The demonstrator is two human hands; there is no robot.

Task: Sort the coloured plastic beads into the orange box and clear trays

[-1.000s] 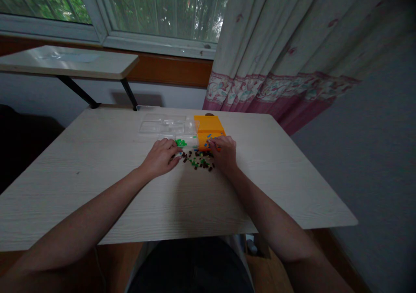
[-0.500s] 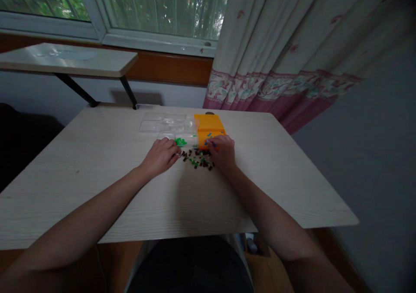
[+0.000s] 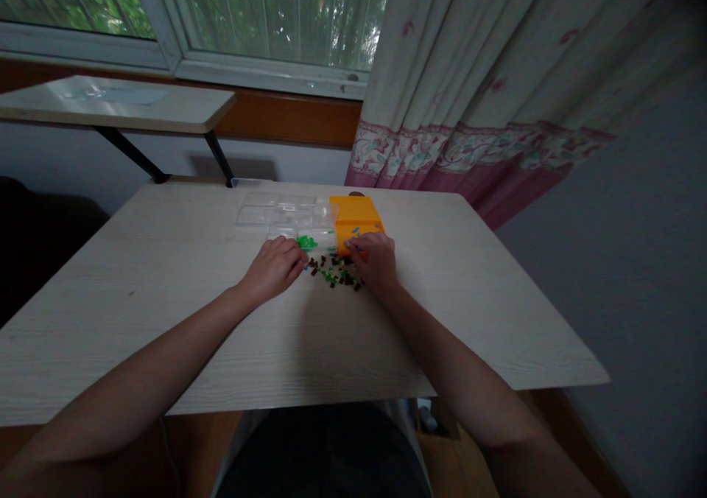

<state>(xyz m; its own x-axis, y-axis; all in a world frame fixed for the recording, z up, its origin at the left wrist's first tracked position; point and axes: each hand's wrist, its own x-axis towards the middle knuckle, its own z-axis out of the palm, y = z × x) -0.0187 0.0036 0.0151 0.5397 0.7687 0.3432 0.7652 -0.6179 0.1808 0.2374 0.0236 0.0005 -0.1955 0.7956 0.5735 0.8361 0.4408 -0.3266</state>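
Small brown and green pieces (image 3: 334, 275), like tiny building bricks, lie scattered on the table between my two hands. My left hand (image 3: 278, 264) rests at their left side with its fingers curled closed; a speck of blue shows by the fingertips. Just beyond it, bright green pieces (image 3: 306, 242) sit in a clear plastic tray (image 3: 276, 214). My right hand (image 3: 376, 256) is over the near right part of an orange box or folder (image 3: 353, 207), thumb and finger pinched together. Whatever the pinch holds is too small to tell. Several blue pieces (image 3: 356, 230) lie on the orange surface.
The pale wooden table (image 3: 232, 365) has a raised shelf (image 3: 166, 107) at its back left. A small dark round object (image 3: 356, 194) sits behind the orange thing. Curtains (image 3: 442, 130) hang at the back right beside a window (image 3: 276, 19).
My right hand has shifted slightly left across the orange surface, its fingers still pinched. The left hand stays almost in place, and a blue speck now shows near its fingertips.
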